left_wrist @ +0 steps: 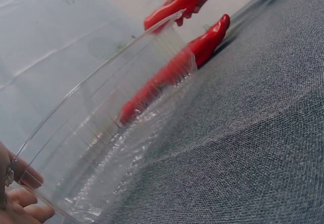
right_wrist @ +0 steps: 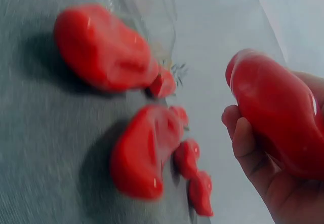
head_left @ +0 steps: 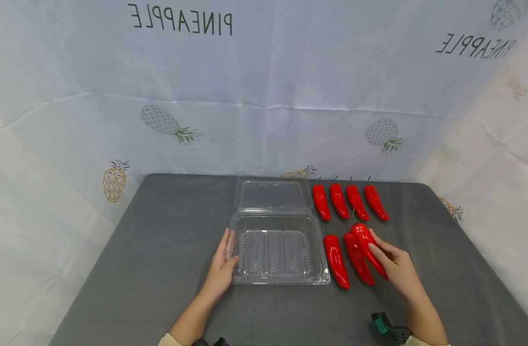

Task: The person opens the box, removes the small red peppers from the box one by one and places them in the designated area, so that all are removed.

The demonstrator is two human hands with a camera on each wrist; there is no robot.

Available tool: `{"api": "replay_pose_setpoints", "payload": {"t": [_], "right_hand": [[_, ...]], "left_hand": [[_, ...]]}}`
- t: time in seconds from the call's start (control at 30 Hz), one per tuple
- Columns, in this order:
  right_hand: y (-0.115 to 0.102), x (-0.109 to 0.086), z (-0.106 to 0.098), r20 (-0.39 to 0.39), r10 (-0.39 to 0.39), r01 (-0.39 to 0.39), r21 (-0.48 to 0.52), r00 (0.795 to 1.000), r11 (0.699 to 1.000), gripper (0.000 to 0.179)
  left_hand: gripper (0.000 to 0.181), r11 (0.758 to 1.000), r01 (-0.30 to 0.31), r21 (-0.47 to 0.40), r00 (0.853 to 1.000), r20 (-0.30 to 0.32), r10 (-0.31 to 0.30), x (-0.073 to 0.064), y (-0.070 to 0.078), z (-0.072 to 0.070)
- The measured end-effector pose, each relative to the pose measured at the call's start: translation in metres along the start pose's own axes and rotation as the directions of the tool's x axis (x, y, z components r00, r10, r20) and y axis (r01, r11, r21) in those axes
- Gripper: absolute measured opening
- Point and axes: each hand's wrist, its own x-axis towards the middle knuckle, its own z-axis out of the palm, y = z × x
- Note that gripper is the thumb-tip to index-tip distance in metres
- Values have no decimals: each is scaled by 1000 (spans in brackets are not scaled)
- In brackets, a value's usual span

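Note:
A clear plastic clamshell box (head_left: pixel 272 279) sits on the table with its lid laid back and nothing inside. My left hand (head_left: pixel 222 269) grips the box's left rim, thumb over the edge and fingers along the outer wall. Raised above the table, a red pepper (head_left: pixel 367 250) is held between the thumb and fingers of my right hand (head_left: pixel 398 269). In the right wrist view this pepper (right_wrist: pixel 283 115) is well off the cloth. Beneath and beside it lie two more red peppers, one partly overlapped (head_left: pixel 354 257) and one close to the box (head_left: pixel 336 262).
Several red peppers (head_left: pixel 338 201) lie in a row at the back right, beside the lid (head_left: pixel 272 194). Grey cloth covers the table (head_left: pixel 177 240). A pineapple-print curtain (head_left: pixel 264 134) hangs behind it.

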Motion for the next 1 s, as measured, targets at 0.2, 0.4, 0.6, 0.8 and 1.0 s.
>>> {"api": "replay_pose_setpoints", "payload": {"t": [0.2,0.4,0.6,0.8,1.0], "right_hand": [[8,1,-8,-59,71,-74,-49,996,996,51],[15,3,-13,-59,168,-172,-72,984,983,55],[23,5,-15,-36,216,-217,-52,976,975,59],[34,7,-14,-5,251,-251,-30,968,968,61],[44,10,-12,-7,279,-279,-35,960,960,63]], "left_hand": [[71,1000,7,2,1000,-10,-7,0,0,0],[71,1000,12,12,1000,-9,-11,-1,-1,1],[71,1000,18,16,1000,-10,-18,-1,1,1],[71,1000,18,-2,1000,-2,-18,-1,3,1],[71,1000,12,3,1000,-3,-12,-1,3,1]]}}
